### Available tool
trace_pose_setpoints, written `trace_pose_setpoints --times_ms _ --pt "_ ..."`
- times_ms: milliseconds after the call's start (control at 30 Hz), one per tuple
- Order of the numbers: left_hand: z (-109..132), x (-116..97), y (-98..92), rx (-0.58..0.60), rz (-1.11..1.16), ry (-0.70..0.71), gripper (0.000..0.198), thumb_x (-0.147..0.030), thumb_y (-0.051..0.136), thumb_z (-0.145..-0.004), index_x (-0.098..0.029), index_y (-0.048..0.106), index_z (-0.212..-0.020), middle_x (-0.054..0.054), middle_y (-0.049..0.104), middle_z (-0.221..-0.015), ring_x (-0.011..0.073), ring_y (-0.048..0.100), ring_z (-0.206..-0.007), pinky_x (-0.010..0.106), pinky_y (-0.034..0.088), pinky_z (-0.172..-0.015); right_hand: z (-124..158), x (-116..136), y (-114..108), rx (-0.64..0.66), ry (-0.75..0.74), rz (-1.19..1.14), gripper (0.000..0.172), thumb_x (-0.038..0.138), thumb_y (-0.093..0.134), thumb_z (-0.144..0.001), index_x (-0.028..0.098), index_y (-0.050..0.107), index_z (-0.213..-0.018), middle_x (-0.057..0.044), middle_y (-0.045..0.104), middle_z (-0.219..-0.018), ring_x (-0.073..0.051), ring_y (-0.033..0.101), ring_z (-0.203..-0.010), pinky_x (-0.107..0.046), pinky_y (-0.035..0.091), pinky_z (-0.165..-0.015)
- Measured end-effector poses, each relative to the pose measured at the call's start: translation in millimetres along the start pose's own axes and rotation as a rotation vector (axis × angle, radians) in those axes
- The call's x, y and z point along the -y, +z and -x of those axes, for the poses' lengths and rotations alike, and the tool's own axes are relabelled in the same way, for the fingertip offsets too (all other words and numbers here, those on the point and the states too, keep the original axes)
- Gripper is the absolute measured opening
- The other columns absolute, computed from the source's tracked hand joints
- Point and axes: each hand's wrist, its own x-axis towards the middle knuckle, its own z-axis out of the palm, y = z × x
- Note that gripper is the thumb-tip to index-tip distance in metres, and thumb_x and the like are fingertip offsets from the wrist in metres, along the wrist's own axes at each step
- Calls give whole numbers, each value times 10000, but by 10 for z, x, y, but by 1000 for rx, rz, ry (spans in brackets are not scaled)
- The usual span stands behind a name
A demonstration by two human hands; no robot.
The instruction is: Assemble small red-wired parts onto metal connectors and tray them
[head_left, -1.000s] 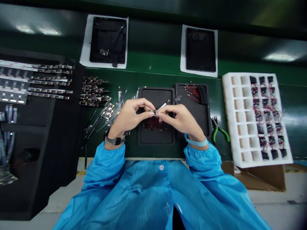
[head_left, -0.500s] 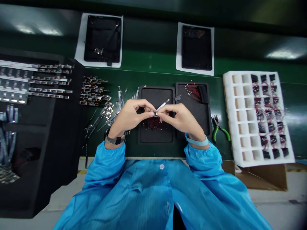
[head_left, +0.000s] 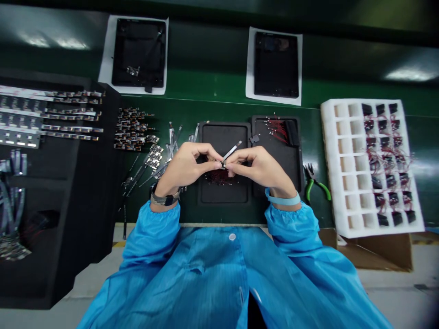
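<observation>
My left hand (head_left: 187, 165) and my right hand (head_left: 258, 166) meet fingertip to fingertip above a black tray (head_left: 224, 192). Between them they pinch a small circuit part with a flat ribbon strip (head_left: 229, 152) that sticks up and to the right. Both hands have the fingers curled in a pinch. A heap of red wires (head_left: 219, 177) lies on the tray right under the hands. A second black tray (head_left: 286, 155) beside it carries more red wires (head_left: 276, 128) at its far end.
A white foam grid (head_left: 346, 183) with black wired parts stands at the right, green-handled pliers (head_left: 314, 183) next to it. Loose boards and ribbon strips (head_left: 151, 155) lie to the left, beside a black rack (head_left: 51, 183). Two dark panels on white sheets (head_left: 137, 48) (head_left: 274, 66) lie on the belt behind.
The hands keep their pinch on the small part with only slight finger shifts. The two panels on white sheets have drifted left along the belt.
</observation>
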Motion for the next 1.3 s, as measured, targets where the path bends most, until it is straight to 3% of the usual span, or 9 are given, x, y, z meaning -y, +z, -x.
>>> trace_pose_setpoints --times_ms 433,1133,1233,1300 --pt "9 13 -1 69 106 -36 97 -227 853 -802 -165 812 -864 65 797 -822 167 716 -744 274 526 -700 -31 -69 -28 117 0 -122 230 379 802 -895 150 792 -909 -52 802 -801 -170 742 -751 -284 560 -753" --pt "30 -41 45 34 44 9 121 -277 839 -797 -173 799 -844 60 785 -808 175 702 -746 290 532 -692 8 2 -29 109 -35 -87 259 403 782 -898 144 797 -911 -67 813 -828 -197 754 -789 -323 576 -792" --pt "41 -194 69 13 48 40 112 -257 814 -805 -170 766 -858 54 769 -818 173 700 -765 298 561 -732 99 73 -159 15 -86 -7 278 417 784 -897 164 805 -1011 -76 824 -946 -228 766 -916 -359 585 -883" --pt "37 -364 67 -30 24 65 107 -222 796 -804 -166 745 -880 57 765 -854 176 704 -796 305 576 -771 187 69 -332 -220 -147 62 275 398 772 -907 186 796 -1081 -82 819 -1047 -241 757 -1019 -383 576 -956"
